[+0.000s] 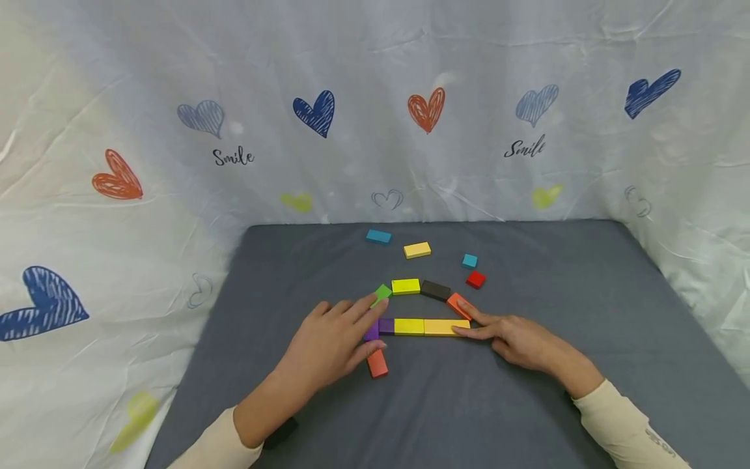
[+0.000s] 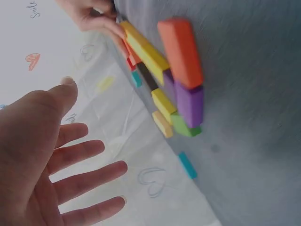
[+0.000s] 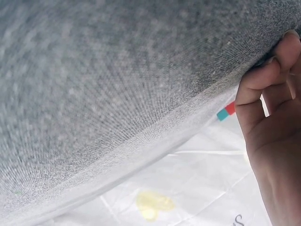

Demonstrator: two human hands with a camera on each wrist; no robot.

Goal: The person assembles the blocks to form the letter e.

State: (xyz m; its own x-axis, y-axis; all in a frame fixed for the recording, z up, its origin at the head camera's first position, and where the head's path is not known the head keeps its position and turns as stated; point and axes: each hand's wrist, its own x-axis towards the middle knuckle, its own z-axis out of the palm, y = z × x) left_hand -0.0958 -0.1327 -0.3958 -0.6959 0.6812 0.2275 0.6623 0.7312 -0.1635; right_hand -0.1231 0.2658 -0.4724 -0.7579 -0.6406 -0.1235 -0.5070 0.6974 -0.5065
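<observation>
Tabletop (image 1: 527, 417), grey-covered, bearing all blocks. Left hand (image 1: 328, 339): fingers spread wide about the outline's left end, gripping nothing; contact we cannot tell. Right hand (image 1: 520, 339): two fingers extended, at the orange block (image 1: 457, 304) and the long yellow block's (image 1: 439, 327) end. Block outline (image 1: 408, 327), mid-table: straight row with arch beyond, which we judge mostly laid; a red-orange block (image 1: 377, 363) extends nearer us. Loose pieces, farther off, which we count as unplaced: pale yellow block (image 1: 417, 250), blue block (image 1: 378, 236), red block (image 1: 476, 280), teal block (image 1: 470, 260).
</observation>
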